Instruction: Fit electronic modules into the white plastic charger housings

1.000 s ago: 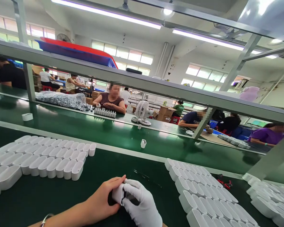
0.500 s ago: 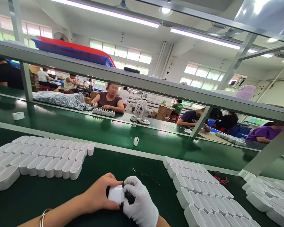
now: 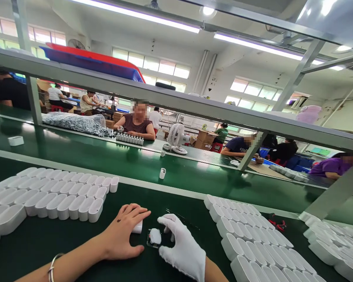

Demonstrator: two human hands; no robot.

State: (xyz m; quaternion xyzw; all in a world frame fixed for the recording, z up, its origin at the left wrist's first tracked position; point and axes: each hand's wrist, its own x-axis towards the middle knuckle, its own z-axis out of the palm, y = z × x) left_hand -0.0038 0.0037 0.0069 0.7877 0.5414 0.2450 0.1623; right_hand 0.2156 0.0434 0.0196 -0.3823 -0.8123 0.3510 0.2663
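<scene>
My left hand (image 3: 125,231), bare with a bangle at the wrist, is open with fingers stretched out low over the dark green bench. A white plastic casing (image 3: 137,227) lies by its fingers, partly hidden behind them. To the right of it is a small circuit board (image 3: 153,238) with a rounded white piece on top. My right hand (image 3: 181,244), in a white glove, is open around the board's right side, thumb and fingers apart. Whether the glove touches the board I cannot tell.
Rows of white oval casings stand at left (image 3: 66,201) and right (image 3: 253,235). Red-handled pliers (image 3: 278,223) lie beyond the right rows. A green conveyor belt (image 3: 129,160) crosses ahead, carrying a white casing (image 3: 162,173). An overhead shelf (image 3: 182,98) spans the view; co-workers sit opposite.
My hands have moved apart and let go of the white casing between them. The circuit board now shows on the bench. Pieces on the belt have shifted left.
</scene>
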